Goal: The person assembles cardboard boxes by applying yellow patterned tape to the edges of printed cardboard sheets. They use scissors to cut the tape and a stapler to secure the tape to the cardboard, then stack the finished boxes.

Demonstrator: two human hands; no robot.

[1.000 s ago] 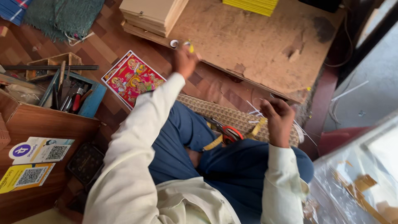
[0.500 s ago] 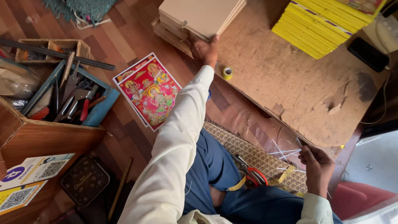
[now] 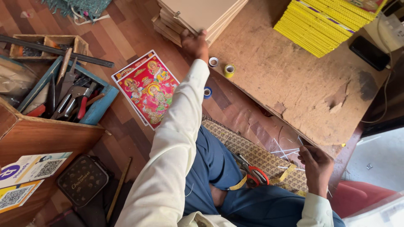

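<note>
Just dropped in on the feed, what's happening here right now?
A person sits on the floor by a low worn board. The left hand is stretched out to a stack of flat tan boards, fingers on its edge. The right hand is close to the body, pinching something thin I cannot make out. Small tape rolls lie near the left hand, a colourful print on the floor, and red-handled scissors on the lap.
</note>
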